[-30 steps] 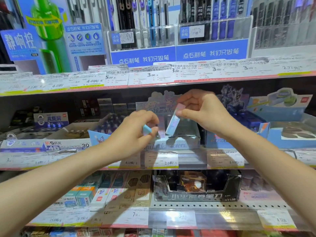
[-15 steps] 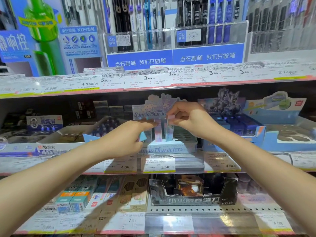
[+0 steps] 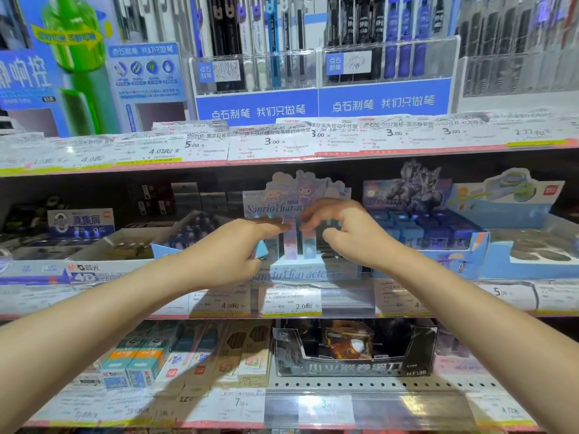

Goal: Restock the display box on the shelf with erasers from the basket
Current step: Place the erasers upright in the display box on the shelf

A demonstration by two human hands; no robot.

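Right fingers (image 3: 308,225) hover curled and loose, gripping nothing, just above the tall pastel pink-and-blue erasers (image 3: 308,242) standing in the pale blue cardboard display box (image 3: 300,270) on the middle shelf (image 3: 344,308). Left fingers (image 3: 275,227) stretch flat against the row, likely steadying it upright, while that left hand (image 3: 238,249) pinches a small light-blue eraser (image 3: 260,249) underneath, presumably next in line. The standing erasers run long axis vertical, tops up, faces toward the aisle. Right hand (image 3: 341,233) hangs directly over them. No basket in sight.
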